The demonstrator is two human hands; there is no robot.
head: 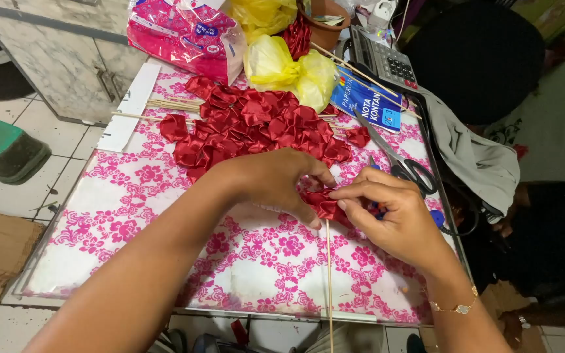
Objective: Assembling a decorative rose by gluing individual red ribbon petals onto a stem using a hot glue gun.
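Fingers [351, 194] of both hands pinch a red satin ribbon flower [324, 204] atop a thin wooden skewer [329, 281]: left hand [276, 180] curled over it, right hand [393, 212] gripping its side, just below the pile of finished red flowers [256, 124], scissors [400, 163] right of it.

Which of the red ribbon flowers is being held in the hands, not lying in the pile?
The red ribbon flower at the top of the thin wooden stick, pinched between the left hand and right hand. The pile of red ribbon flowers lies untouched behind.
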